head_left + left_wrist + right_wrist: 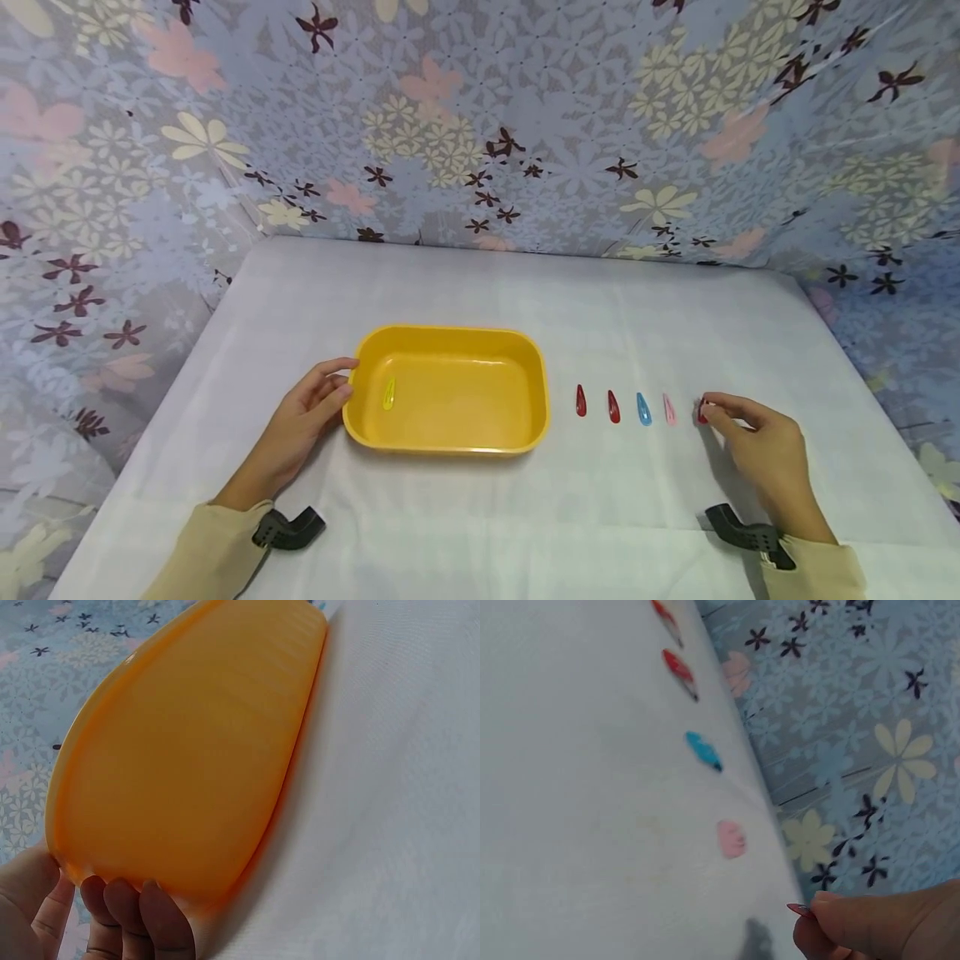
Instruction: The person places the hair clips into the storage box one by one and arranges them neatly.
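A yellow tray [450,452] sits on the white-covered table with a yellow hair clip [389,394] inside at its left end. At that end my left hand [303,417] holds the rim, thumb and fingertips against the edge; in the left wrist view its curled fingers [166,922] touch the outer wall. Far right, my right hand [765,446] pinches a dark red hair clip [799,908] between thumb and finger, partly hidden by them. Between tray and right hand lie two red clips [581,401], a blue clip [643,409] and a pink clip [670,409] in a row.
A white cloth [480,533] covers the table. Behind it and at both sides hangs a flowered curtain [555,125]. Each wrist carries a black camera mount [288,529] below a beige sleeve [210,554].
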`<state>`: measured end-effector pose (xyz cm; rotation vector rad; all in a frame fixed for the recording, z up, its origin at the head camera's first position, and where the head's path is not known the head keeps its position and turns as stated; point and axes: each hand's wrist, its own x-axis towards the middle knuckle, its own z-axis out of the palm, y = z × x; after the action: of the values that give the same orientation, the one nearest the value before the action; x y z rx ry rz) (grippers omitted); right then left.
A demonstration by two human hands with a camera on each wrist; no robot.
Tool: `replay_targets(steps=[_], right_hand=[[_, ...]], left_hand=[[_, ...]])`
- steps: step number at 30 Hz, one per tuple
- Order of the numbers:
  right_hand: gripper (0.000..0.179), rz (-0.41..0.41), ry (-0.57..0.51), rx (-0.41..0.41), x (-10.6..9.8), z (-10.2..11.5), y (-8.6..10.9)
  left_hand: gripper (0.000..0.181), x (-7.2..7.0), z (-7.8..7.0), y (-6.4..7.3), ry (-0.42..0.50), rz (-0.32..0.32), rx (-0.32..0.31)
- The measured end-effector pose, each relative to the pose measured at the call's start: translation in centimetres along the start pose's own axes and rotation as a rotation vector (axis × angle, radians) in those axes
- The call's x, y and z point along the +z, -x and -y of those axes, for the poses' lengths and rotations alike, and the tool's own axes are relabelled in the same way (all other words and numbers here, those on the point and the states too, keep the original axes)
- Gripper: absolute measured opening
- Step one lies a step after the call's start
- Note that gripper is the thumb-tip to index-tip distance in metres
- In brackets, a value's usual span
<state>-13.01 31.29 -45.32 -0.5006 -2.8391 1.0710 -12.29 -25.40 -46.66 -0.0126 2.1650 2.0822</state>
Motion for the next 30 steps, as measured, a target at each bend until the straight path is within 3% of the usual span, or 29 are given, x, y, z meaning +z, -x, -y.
replay_targets(steps=[3, 9, 11, 18, 30], right_hand=[[0.048, -0.016, -0.026, 0.014, -0.5, 0.5, 0.1], [0.038, -0.111, -0.036, -0.112, -0.9, 1.4, 0.0], [0.037, -0.125, -0.042, -0.120, -0.8, 1.8, -0.1], [0.039, -0.105, -0.090, -0.096, -0.5, 3.7, -0.2], [0.033, -0.104, -0.184, -0.219, 0.9, 8.1, -1.3]], left_hand=[[0.045, 0.1, -0.1, -0.2, -0.005, -0.002, 0.000], [0.046, 0.2, 0.1, 0.1, -0.009, -0.014, -0.018], [0.046, 0.3, 0.1, 0.1, -0.008, -0.017, -0.021], [0.047, 0.2, 0.0, 0.1, -0.001, -0.012, -0.011], [0.046, 0.3, 0.0, 0.2, 0.016, 0.001, -0.002]])
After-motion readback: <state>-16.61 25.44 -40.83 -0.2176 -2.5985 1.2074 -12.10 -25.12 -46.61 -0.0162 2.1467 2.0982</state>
